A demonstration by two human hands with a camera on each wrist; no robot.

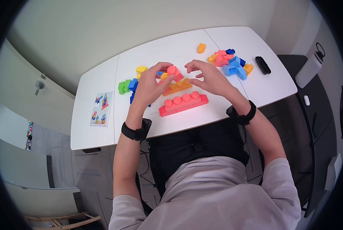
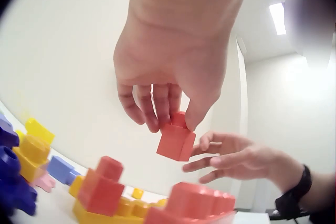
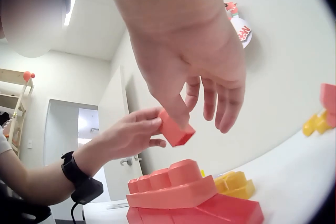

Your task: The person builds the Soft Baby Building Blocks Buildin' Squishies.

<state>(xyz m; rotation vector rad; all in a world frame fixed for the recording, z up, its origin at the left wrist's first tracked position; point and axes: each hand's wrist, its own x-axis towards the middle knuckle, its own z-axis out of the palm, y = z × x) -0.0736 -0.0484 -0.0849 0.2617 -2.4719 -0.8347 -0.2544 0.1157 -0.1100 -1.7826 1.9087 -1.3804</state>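
A: Clock centred on the long red assembly (image 1: 183, 105), twelve pointing away from you. Where's your piece?

B: Small red block (image 2: 176, 144), lifted off the counter (image 1: 98, 80), between eleven and twelve. Over the orange strip (image 1: 177, 88) or just past it; can't tell which.

A: Your hands?

B: Your left hand (image 1: 150, 88) pinches the block near its stud, thumb against fingertips. Your right hand (image 1: 209, 78), near one o'clock, holds nothing: fingers loosely bent, near the block, a gap between in the head view.

A: How should it handle?

B: Looks like moulded plastic. Probably light and stiff, hard to harm, a little slick on the flat faces. Expect it to twist if you pinch only the stud.

A: Best hold, then?

B: Opposite side walls, low pressure, underside left free. Mixed pile (image 1: 233, 69) sits at two, picture sheet (image 1: 101, 110) at nine.
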